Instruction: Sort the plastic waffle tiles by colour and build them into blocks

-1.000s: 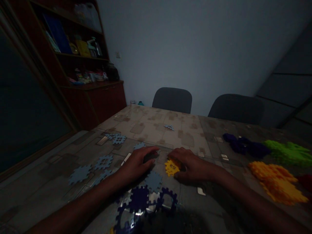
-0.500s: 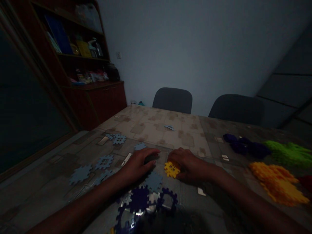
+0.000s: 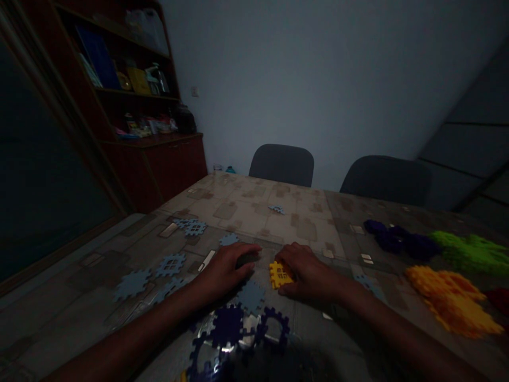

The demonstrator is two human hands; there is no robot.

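Yellow toothed plastic square [image 3: 278,275] is held, it seems, by your right hand [image 3: 305,271]; your left hand [image 3: 229,263] curves half-open near a grey-blue toothed plastic square [image 3: 252,297].

Your right grip [image 3: 306,270] covers the right side of the yellow piece [image 3: 279,275], and the right forearm [image 3: 382,317] behind it overlaps a grey-blue piece [image 3: 366,283]. Below and left of your left grip [image 3: 228,262], the left forearm [image 3: 167,315] hides part of a flat blue-grey piece [image 3: 169,286], while nearer you the dark blue pieces [image 3: 228,324] sink into shadow and meet the bottom edge. Far right of your right grip, the red heap [image 3: 500,298] is cut off by the view's edge, its shape too dim to tell.
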